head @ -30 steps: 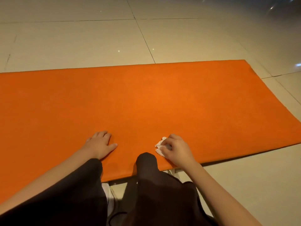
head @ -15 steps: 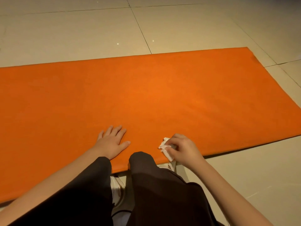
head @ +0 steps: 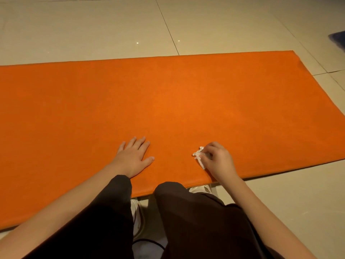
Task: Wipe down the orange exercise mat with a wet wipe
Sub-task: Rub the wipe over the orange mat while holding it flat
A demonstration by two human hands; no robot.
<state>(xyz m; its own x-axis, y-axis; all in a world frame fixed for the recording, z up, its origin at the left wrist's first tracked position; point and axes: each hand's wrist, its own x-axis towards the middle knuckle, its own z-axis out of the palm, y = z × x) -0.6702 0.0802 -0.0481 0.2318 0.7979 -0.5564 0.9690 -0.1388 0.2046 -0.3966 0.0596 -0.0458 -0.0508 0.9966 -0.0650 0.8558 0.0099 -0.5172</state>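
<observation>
The orange exercise mat (head: 168,101) lies flat on the tiled floor and runs across the whole view, its right end visible. My left hand (head: 133,156) rests palm down on the mat near its front edge, fingers straight and spread. To its right, my right hand (head: 218,161) pinches a crumpled white wet wipe (head: 199,155) against the mat, fingers curled around it. Most of the wipe is hidden under the fingers.
My knees in dark trousers (head: 186,212) are at the mat's front edge, with white shoes (head: 137,217) below. Pale floor tiles (head: 112,28) surround the mat. A dark blue object (head: 338,40) shows at the far right edge.
My left hand has moved right along the mat and spread flat. My right hand with the wipe has stayed near the front edge, shifting only slightly. The camera has tilted.
</observation>
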